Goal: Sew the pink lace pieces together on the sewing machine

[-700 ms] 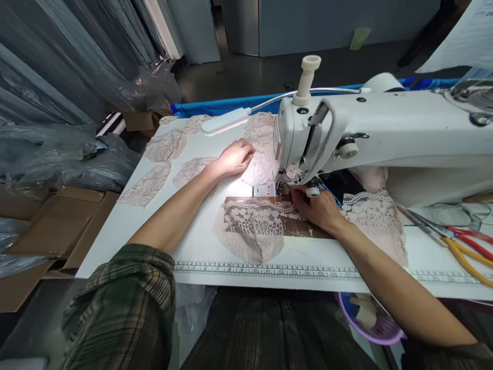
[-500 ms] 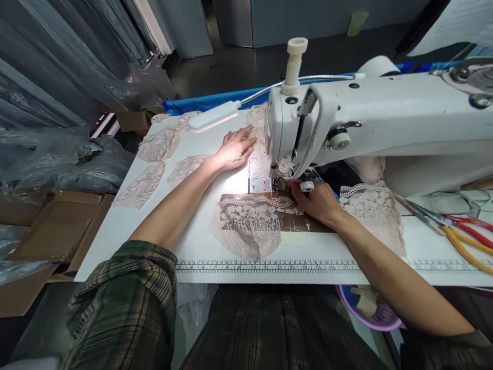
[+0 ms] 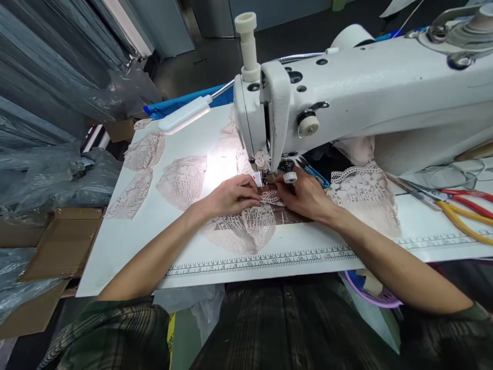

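Below the needle area of the white sewing machine (image 3: 346,97) lies a pale pink lace cup piece (image 3: 246,234), its scalloped edge toward the presser foot (image 3: 265,178). My left hand (image 3: 231,196) is closed at that edge, thumb and fingers pinching the lace just left of the foot. Close on the right of the foot, my right hand (image 3: 306,196) has its fingers bent together on the lace's other end; its fingertips are partly hidden by the machine. Blue-handled snips (image 3: 314,172) lie just behind my right hand.
Several lace pieces (image 3: 183,180) lie on the table's left side under a lamp (image 3: 185,115). More lace (image 3: 364,198) sits right of my hand, beside yellow- and red-handled scissors (image 3: 462,205). A ruler strip (image 3: 231,264) runs along the front edge. A purple basket (image 3: 373,293) hangs below.
My left hand has come back from the lace behind the foot to the front piece's edge and closed on it. My right hand stays by the foot. The view has shifted slightly.
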A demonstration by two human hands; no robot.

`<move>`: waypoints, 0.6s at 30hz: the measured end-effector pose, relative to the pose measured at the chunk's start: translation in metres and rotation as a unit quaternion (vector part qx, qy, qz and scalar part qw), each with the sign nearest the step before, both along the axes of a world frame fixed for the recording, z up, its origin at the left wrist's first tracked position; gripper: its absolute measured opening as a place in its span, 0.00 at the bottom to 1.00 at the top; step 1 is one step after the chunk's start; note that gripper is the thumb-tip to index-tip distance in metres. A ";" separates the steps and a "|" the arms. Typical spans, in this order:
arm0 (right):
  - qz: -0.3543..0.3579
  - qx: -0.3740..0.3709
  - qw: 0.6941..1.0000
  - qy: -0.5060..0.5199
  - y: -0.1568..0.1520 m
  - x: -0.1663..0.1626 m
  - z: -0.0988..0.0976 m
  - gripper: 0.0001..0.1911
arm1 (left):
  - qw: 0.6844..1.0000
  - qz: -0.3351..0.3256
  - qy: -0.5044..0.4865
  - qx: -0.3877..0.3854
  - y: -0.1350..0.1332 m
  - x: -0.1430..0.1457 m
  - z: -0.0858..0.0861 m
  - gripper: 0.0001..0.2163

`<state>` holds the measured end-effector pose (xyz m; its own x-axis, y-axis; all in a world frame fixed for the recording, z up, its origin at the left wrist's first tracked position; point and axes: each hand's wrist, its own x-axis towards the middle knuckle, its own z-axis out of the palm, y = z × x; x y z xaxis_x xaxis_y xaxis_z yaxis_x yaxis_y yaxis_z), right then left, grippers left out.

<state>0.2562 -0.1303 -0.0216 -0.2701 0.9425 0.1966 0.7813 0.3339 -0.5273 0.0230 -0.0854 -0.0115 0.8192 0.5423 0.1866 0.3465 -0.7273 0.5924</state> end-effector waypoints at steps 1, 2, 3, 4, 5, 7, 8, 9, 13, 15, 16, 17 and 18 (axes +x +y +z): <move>0.024 -0.010 1.000 0.010 -0.001 -0.001 0.001 0.16 | 1.000 0.000 0.000 0.005 0.000 0.001 -0.001 0.09; 0.052 -0.020 0.998 0.020 -0.003 -0.002 0.002 0.17 | 1.000 -0.001 0.002 0.009 -0.001 0.001 0.000 0.09; 0.082 -0.027 0.996 0.027 -0.005 -0.003 0.003 0.19 | 1.000 0.002 0.009 0.013 -0.002 0.002 0.002 0.10; 0.110 -0.029 0.993 0.031 -0.007 -0.005 0.003 0.21 | 1.000 0.008 0.021 0.014 -0.003 0.003 0.005 0.10; 0.134 -0.028 0.990 0.032 -0.010 -0.007 0.004 0.21 | 0.999 0.016 0.036 0.011 -0.005 0.003 0.010 0.11; 0.161 -0.021 0.986 0.037 -0.013 -0.011 0.005 0.18 | 0.998 0.028 0.062 -0.011 -0.010 0.003 0.020 0.11; 0.167 -0.024 0.985 0.046 -0.014 -0.013 0.005 0.15 | 0.997 0.032 0.070 -0.032 -0.011 0.003 0.024 0.11; 0.171 -0.033 0.983 0.060 -0.014 -0.014 0.006 0.13 | 0.995 0.035 0.074 -0.059 -0.012 0.001 0.027 0.10; 0.186 -0.085 0.971 0.122 -0.012 -0.012 0.011 0.11 | 0.983 0.093 0.029 -0.157 -0.013 -0.009 0.032 0.10; 0.171 -0.116 0.966 0.153 -0.012 -0.011 0.013 0.10 | 0.973 0.128 -0.003 -0.195 -0.014 -0.015 0.033 0.10; 0.162 -0.138 0.962 0.173 -0.012 -0.012 0.013 0.10 | 0.968 0.136 -0.014 -0.211 -0.014 -0.017 0.034 0.11; 0.157 -0.164 0.954 0.198 -0.013 -0.014 0.012 0.10 | 0.964 0.140 -0.017 -0.225 -0.014 -0.018 0.035 0.11; 0.156 -0.195 0.941 0.229 -0.014 -0.016 0.010 0.11 | 0.962 0.142 -0.014 -0.234 -0.014 -0.018 0.037 0.12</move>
<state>0.2402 -0.1444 -0.0114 -0.5161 0.8564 0.0146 0.3395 0.2202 -0.9144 0.0054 -0.0994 0.0254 0.6245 0.7730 -0.1113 0.4700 -0.2582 0.8441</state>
